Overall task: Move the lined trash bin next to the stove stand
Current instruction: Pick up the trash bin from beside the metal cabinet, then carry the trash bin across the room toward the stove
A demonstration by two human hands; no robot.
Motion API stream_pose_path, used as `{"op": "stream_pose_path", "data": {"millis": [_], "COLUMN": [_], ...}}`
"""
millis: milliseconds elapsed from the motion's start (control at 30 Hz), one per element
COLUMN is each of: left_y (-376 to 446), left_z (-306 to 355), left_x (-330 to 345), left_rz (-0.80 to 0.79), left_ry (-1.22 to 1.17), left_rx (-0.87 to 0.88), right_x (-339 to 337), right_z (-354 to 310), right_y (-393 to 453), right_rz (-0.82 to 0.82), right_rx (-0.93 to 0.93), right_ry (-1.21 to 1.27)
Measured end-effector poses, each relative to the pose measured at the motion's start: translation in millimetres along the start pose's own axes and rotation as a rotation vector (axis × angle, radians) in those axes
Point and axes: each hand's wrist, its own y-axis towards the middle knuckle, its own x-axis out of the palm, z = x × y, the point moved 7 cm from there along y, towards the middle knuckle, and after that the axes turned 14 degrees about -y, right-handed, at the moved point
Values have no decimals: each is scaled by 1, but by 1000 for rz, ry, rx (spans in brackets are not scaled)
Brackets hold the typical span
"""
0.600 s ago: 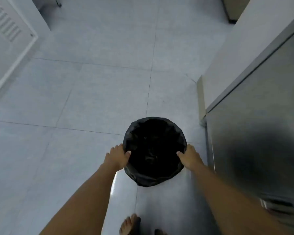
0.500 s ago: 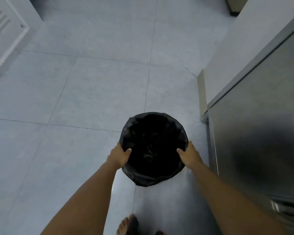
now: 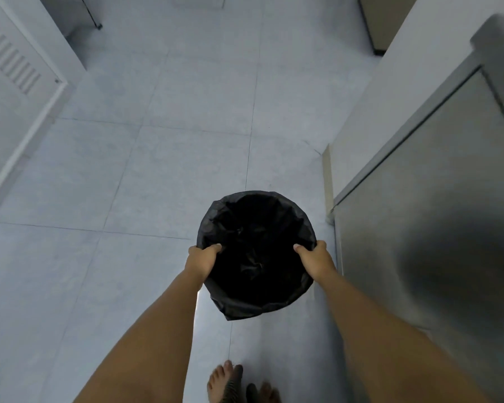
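A round trash bin [image 3: 256, 228] lined with a black plastic bag is held in front of me over the grey tiled floor. My left hand [image 3: 202, 261] grips the bin's left rim, thumb hooked inside. On the right rim, my right hand [image 3: 314, 261] grips the same way. The bin's inside is dark and its contents cannot be made out. No stove stand can be identified in the view.
A stainless steel appliance [image 3: 437, 228] stands close on the right, with a white wall [image 3: 390, 91] behind it. A white louvred door [image 3: 15, 82] is at the left. My bare feet in sandals [image 3: 233, 382] show at the bottom edge. Open tiled floor [image 3: 172, 126] stretches ahead.
Both hands have tightened on the rim, thumbs now inside. The view has tilted up a little, showing more floor ahead.
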Motion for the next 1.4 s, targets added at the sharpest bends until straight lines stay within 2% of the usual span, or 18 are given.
{"op": "stream_pose_path", "data": {"millis": [367, 467, 600, 767, 1033, 1400], "left_y": [-205, -238, -261, -282, -294, -249], "left_z": [148, 179, 206, 234, 281, 372], "left_x": [-49, -60, -70, -83, -85, -26], "left_rz": [-16, -37, -81, -142, -190, -200], "left_ry": [23, 37, 56, 125, 81, 43], "left_rx": [132, 199, 255, 339, 398, 436], "right_x": [-153, -178, -194, -220, -249, -293], "right_z": [-103, -126, -133, -174, -211, -259], "right_y": [-189, -219, -202, -263, -270, -185], "right_rz": [46, 49, 74, 154, 174, 64], "right_rx": [-66, -101, -150, -166, -202, -241], "right_ry": [5, 33, 0, -13, 4, 123]}}
